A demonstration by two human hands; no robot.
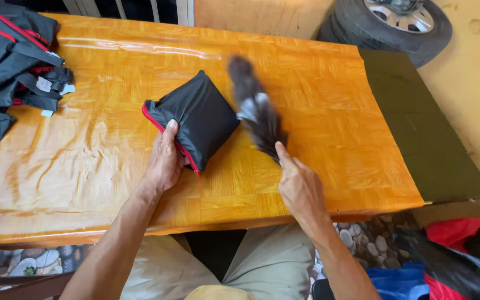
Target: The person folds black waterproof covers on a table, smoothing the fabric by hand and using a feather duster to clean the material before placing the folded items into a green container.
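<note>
On a glossy orange parquet-patterned table point(318, 111), a folded black fabric pouch with red piping point(198, 116) lies mid-table: likely light, soft and slippery, best pinched at its hem. The left hand point(165, 161) presses its near edge; the right hand point(298, 186) holds a blurred grey strap point(256, 111).

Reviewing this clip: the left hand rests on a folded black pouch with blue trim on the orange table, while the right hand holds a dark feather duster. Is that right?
Not quite. The head view shows the pouch has red trim, not blue. The rest stands: the left hand rests on the folded black pouch on the orange table, while the right hand holds a dark feather duster.
</note>
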